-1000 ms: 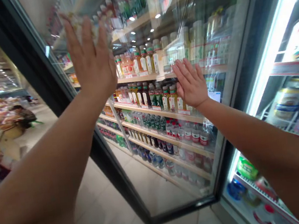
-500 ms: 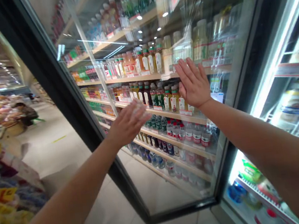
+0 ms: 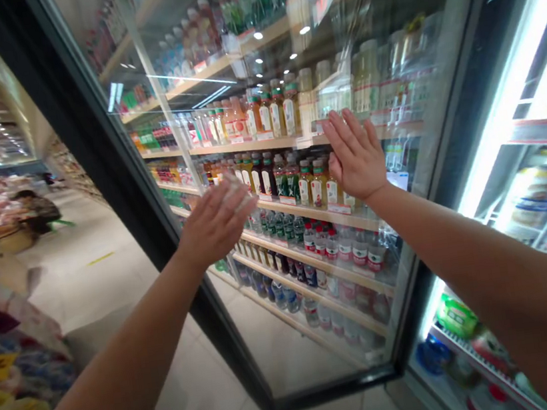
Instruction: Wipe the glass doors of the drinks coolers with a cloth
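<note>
My left hand (image 3: 206,230) lies flat near the middle of a glass door (image 3: 295,370), fingers stretched forward. A pale, crumpled scrap, seemingly a white tissue (image 3: 236,184), shows blurred at its fingertips, pressed toward the glass; most of it is hidden by the hand. Higher and to the right, my right hand (image 3: 358,157) rests with its palm against the same pane, fingers extended and nothing in it. The door stands swung open, with a black frame (image 3: 109,146) around it. Bottled drinks (image 3: 290,179) on shelves show through the glass, mixed with reflections.
On the right is a lit cooler with shelves (image 3: 546,129) of packaged goods. A bright light strip (image 3: 490,129) runs along its edge. Bagged goods (image 3: 7,401) are piled at lower left. A person (image 3: 37,212) sits low beside a display farther back on the pale floor (image 3: 95,272).
My left hand has slid left and slightly down across the glass, the pale scrap moving with it. My right hand stays in nearly the same place on the pane.
</note>
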`<state>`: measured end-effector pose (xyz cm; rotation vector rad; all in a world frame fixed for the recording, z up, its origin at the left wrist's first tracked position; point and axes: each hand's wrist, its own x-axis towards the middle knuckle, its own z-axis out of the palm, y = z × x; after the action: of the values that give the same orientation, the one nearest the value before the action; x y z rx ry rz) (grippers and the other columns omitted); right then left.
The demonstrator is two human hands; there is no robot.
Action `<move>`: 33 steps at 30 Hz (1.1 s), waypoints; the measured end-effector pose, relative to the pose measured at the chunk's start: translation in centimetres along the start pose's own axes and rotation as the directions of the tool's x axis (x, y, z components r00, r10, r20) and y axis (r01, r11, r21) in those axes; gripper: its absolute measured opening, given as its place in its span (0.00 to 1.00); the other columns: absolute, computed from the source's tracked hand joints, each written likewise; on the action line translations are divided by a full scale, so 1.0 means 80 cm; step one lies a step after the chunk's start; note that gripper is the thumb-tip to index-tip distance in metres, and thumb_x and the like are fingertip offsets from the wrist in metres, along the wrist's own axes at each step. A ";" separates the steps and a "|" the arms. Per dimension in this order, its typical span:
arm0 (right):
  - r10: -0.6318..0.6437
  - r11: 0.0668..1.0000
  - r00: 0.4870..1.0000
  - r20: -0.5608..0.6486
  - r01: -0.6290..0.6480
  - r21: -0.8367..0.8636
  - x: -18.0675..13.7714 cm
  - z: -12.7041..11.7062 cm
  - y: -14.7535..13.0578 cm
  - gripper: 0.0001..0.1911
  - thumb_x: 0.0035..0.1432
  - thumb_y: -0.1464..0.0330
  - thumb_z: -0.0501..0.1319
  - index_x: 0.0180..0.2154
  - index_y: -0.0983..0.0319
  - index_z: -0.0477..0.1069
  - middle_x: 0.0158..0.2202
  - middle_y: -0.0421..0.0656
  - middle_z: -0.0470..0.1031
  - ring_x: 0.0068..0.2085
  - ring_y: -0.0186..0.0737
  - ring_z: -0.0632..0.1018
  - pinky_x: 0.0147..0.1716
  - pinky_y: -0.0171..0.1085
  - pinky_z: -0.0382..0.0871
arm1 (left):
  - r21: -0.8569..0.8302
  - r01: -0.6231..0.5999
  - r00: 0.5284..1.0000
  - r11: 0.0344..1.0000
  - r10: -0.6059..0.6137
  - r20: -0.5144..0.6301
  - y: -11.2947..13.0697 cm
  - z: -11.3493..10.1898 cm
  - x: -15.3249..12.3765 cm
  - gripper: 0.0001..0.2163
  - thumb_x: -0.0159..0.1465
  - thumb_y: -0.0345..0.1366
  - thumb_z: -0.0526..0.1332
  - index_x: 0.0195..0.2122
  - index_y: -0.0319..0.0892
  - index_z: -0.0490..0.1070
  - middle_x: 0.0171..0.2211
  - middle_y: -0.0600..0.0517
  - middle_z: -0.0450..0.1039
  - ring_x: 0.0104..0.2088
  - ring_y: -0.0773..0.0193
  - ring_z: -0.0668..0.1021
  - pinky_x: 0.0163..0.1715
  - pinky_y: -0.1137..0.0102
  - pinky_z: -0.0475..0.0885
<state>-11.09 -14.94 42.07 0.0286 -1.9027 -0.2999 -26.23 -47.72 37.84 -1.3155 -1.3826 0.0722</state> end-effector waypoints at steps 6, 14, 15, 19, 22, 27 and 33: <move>-0.009 1.000 1.000 -0.021 0.009 0.005 -0.002 0.002 0.002 0.33 0.70 0.64 0.44 0.74 0.57 0.48 0.75 0.44 0.53 0.75 0.50 0.51 0.72 0.63 0.44 | -0.032 0.277 0.954 0.960 -0.279 -0.111 0.017 0.007 0.015 0.33 0.69 0.34 0.55 0.75 0.44 0.47 0.74 0.47 0.48 0.75 0.49 0.38 0.74 0.41 0.49; -0.010 1.000 1.000 -0.021 0.010 -0.005 -0.002 0.002 0.004 0.33 0.69 0.64 0.45 0.73 0.56 0.49 0.74 0.44 0.54 0.75 0.50 0.52 0.72 0.62 0.45 | 0.038 0.359 0.927 0.933 -0.352 -0.129 -0.006 -0.008 0.031 0.29 0.72 0.36 0.52 0.73 0.41 0.49 0.75 0.45 0.46 0.75 0.50 0.39 0.73 0.44 0.51; -0.011 1.000 1.000 -0.023 0.011 -0.006 -0.002 0.003 0.004 0.33 0.69 0.64 0.45 0.73 0.56 0.50 0.74 0.44 0.54 0.75 0.50 0.52 0.72 0.62 0.45 | 0.035 0.433 0.891 0.901 -0.422 -0.165 -0.003 -0.007 0.031 0.29 0.72 0.37 0.51 0.73 0.38 0.50 0.75 0.44 0.45 0.75 0.48 0.38 0.73 0.42 0.50; -0.016 1.000 0.999 -0.040 0.016 -0.009 -0.003 0.004 0.004 0.33 0.69 0.65 0.46 0.73 0.56 0.50 0.74 0.44 0.55 0.75 0.50 0.52 0.72 0.62 0.46 | 0.013 0.057 0.998 0.998 -0.057 -0.018 0.022 0.006 0.025 0.30 0.70 0.34 0.54 0.73 0.45 0.50 0.74 0.48 0.51 0.75 0.53 0.42 0.73 0.47 0.55; -0.026 0.999 0.998 -0.059 0.025 -0.026 -0.003 0.004 0.003 0.32 0.69 0.65 0.46 0.73 0.57 0.52 0.73 0.45 0.56 0.75 0.49 0.54 0.72 0.61 0.48 | -0.017 -0.092 0.992 0.996 0.094 0.089 0.014 0.003 0.026 0.33 0.69 0.33 0.57 0.74 0.53 0.47 0.73 0.53 0.53 0.75 0.55 0.47 0.73 0.51 0.57; -0.026 0.999 0.998 -0.062 0.024 -0.031 -0.003 0.004 0.002 0.32 0.69 0.65 0.47 0.72 0.58 0.53 0.73 0.45 0.56 0.75 0.49 0.54 0.72 0.61 0.48 | 0.071 0.432 0.895 0.899 -0.417 -0.159 -0.012 -0.009 0.041 0.31 0.71 0.35 0.53 0.74 0.40 0.47 0.76 0.45 0.41 0.75 0.48 0.40 0.75 0.46 0.47; -0.015 1.000 0.999 -0.051 0.014 -0.014 -0.003 0.003 0.001 0.33 0.69 0.65 0.47 0.73 0.57 0.52 0.73 0.44 0.56 0.75 0.48 0.53 0.72 0.60 0.47 | 0.003 -0.199 0.979 0.980 0.199 0.053 0.010 0.003 0.062 0.29 0.71 0.34 0.56 0.72 0.50 0.51 0.74 0.53 0.51 0.75 0.58 0.44 0.74 0.55 0.53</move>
<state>-11.19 -14.80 41.78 0.0403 -1.8502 -0.3196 -24.41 -43.82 40.39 -1.4506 -1.2891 0.2496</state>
